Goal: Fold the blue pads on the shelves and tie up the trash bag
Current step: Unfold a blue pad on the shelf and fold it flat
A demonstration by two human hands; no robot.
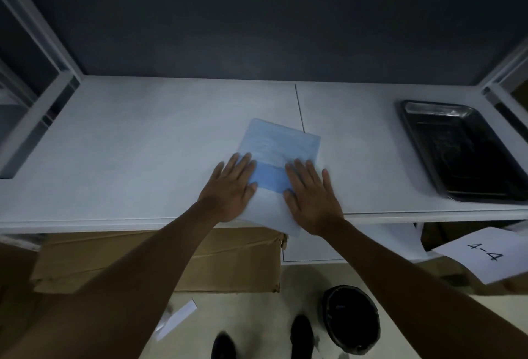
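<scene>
Head view shows both flat hands, left hand (pixel 232 187) and right hand (pixel 311 195), pressing a partly folded blue pad (pixel 281 145) at the shelf (pixel 128 144) front edge; thin, limp and light, it probably wants pinching at corners.

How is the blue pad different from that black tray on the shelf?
The soft, light blue folded pad is a flat sheet, while the shiny black metal tray is rigid with raised sides. The pad sits mid-shelf, its near corner hanging over the front edge, pressed flat by the left hand and right hand; the tray lies far right, untouched. Both are rectangular and rest on the white shelf.
</scene>
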